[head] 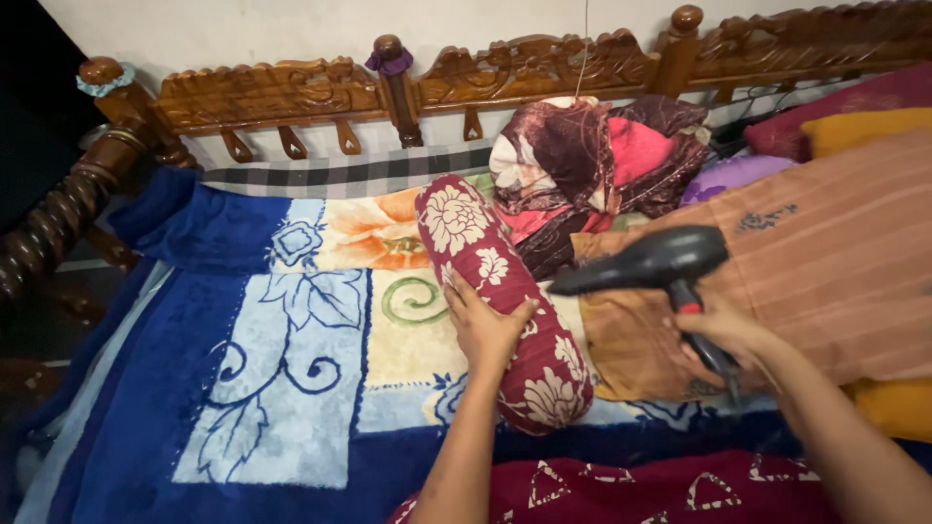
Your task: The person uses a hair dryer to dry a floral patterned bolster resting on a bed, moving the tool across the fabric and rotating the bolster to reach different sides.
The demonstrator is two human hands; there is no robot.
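My left hand (485, 328) rests flat on a dark red bolster pillow (490, 257) with cream flowers, which lies lengthwise on the bed. My right hand (728, 335) grips the handle of a black hair dryer (655, 264), its nozzle pointing left over a brown striped garment (835, 262) spread on the bed. The dryer hangs just right of the bolster, apart from it.
A blue floral blanket (262, 378) covers the bed. A crumpled maroon and pink cloth bundle (592, 165) lies by the carved wooden headboard (272, 92). Yellow, red and purple cushions (859, 126) sit at the far right. A turned wooden post (58, 213) stands left.
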